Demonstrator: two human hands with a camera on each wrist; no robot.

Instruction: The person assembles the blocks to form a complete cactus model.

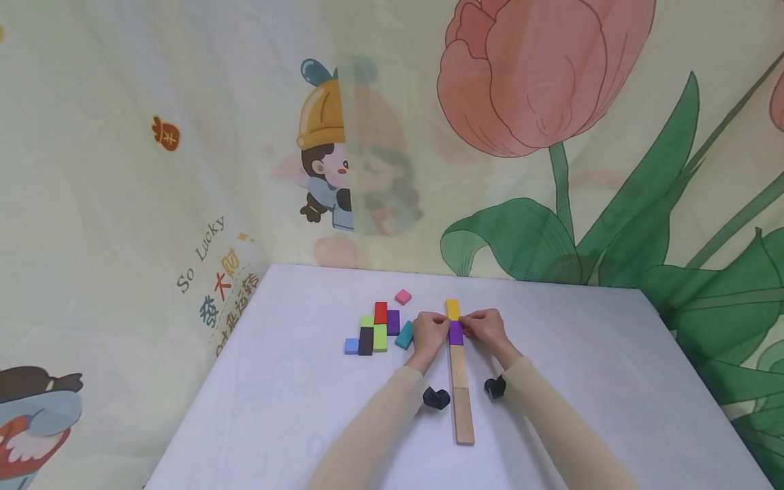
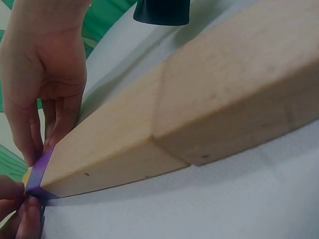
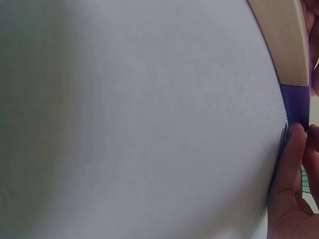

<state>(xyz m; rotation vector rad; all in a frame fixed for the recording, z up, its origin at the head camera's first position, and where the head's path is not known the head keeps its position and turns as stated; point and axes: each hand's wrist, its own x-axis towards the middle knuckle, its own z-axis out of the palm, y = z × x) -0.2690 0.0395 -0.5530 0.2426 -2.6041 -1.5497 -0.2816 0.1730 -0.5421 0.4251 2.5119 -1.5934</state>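
A straight row of blocks runs away from me: two plain wooden blocks (image 1: pixel 459 367), then a purple block (image 1: pixel 456 333), with a yellow block (image 1: pixel 452 309) at the far end. From the left side, my left hand (image 1: pixel 431 335) pinches the yellow block near where it meets the purple one. My right hand (image 1: pixel 488 329) grips the same spot from the right. In the left wrist view the fingertips of both hands meet around the purple block's (image 2: pixel 41 172) far end. The right wrist view shows my right thumb (image 3: pixel 294 144) against that end; fingers hide most of the yellow block there.
Left of the row lie a teal block (image 1: pixel 405 335), a red block (image 1: pixel 381 313), another purple block (image 1: pixel 393 322), a black block (image 1: pixel 365 341), light green blocks (image 1: pixel 380 338) and a blue block (image 1: pixel 352 346). A pink block (image 1: pixel 403 297) sits farther back. Printed cloth hangs behind the white table (image 1: pixel 275 408).
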